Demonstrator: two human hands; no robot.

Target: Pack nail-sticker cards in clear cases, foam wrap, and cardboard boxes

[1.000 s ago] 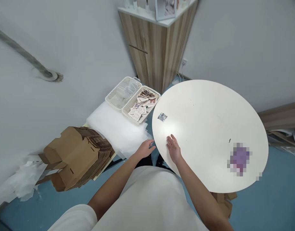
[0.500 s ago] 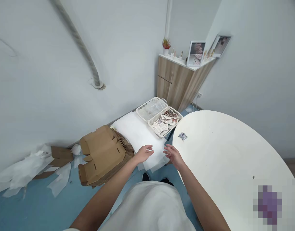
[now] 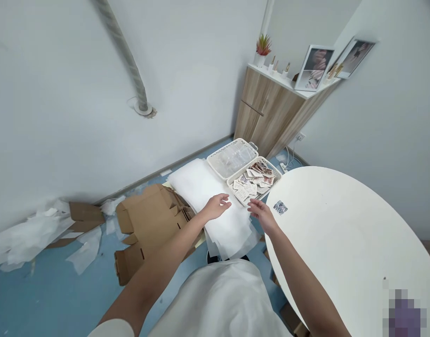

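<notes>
Both hands have shifted closer to the white basket (image 3: 214, 160) over the last second. Left hand (image 3: 217, 207) is empty, fingers loosely curled, above the stacked white sheets (image 3: 195, 181) on the basket's near side; these look thin, with uneven, see-through lower edges. Right hand (image 3: 262, 214), also empty with fingers parted, is near the basket's front corner. Cards (image 3: 250, 183) heap inside the basket. The round desk's (image 3: 334, 224) rim curves right of it; brown cardboard (image 3: 149, 215) lies left. Open air separates the hands.
</notes>
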